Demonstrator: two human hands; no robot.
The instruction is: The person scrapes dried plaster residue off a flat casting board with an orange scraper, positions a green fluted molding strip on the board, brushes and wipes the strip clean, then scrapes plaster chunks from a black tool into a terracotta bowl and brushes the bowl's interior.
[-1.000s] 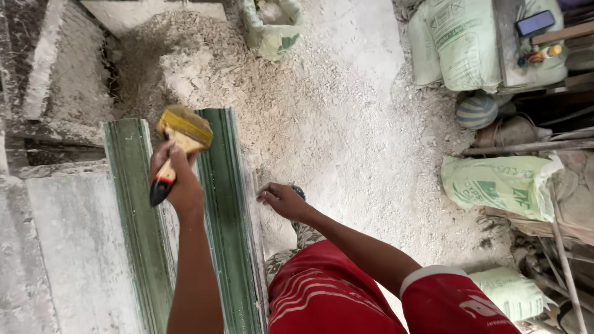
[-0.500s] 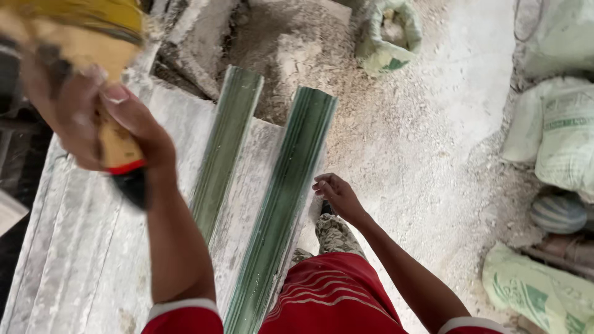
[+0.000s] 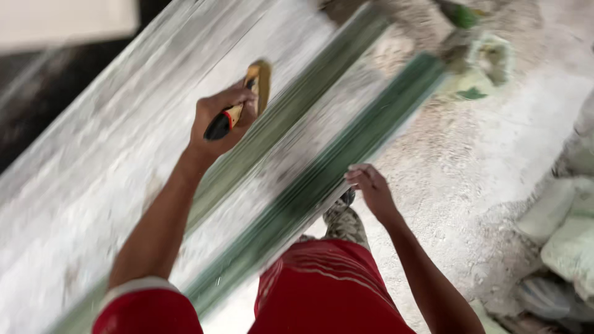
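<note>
Green-edged pale panels (image 3: 322, 179) are seen in the head view, laid long and slanting across a grey, dusty work surface (image 3: 80, 185), so that their long edges lie within reach of both arms. The picture is blurred by motion, so fine detail cannot be told. The left hand (image 3: 219, 120) is closed around the black and red handle of a yellow brush (image 3: 257, 86), the fingers wrapped tight on the grip; the brush head is held low over the pale face beside the upper green strip, though whether it touches cannot be told. The right hand (image 3: 371, 188) is set against the near green edge, fingers together and slightly curled over it, apparently to steady the panel. Pale sacks (image 3: 566, 241) are piled at the right on the sandy floor (image 3: 470, 167)
</note>
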